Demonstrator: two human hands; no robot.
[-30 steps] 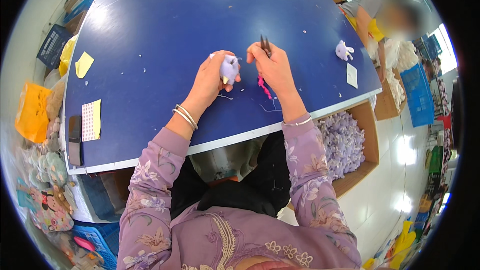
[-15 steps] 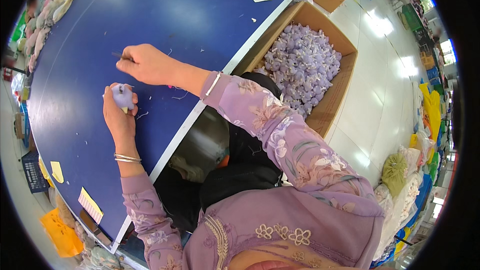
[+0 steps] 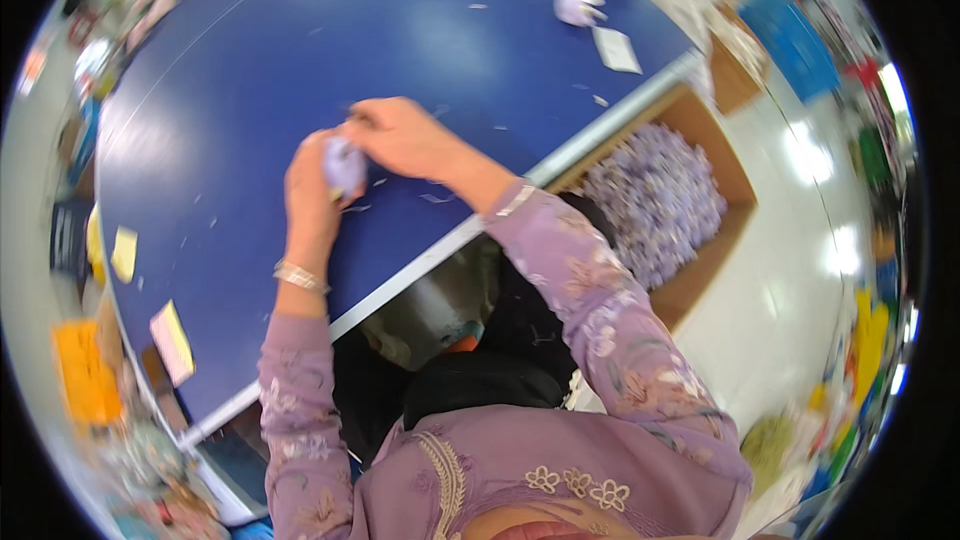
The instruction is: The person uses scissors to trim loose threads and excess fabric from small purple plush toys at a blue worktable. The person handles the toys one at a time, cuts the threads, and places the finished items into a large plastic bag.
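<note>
My left hand is closed around a small pale lilac soft piece, held just above the blue table. My right hand is right beside it, fingers pinched at the top of the piece. What the right fingers hold is too blurred to make out. Both sleeves are lilac with a flower pattern, and a bangle sits on the left wrist.
An open cardboard box full of pale lilac pieces stands on the floor to my right. Another lilac piece and a white card lie far right on the table. Yellow notes lie at the left edge.
The view has swung and tilted as my head turned. My two hands have come together, the right hand now meeting the lilac piece held in the left.
</note>
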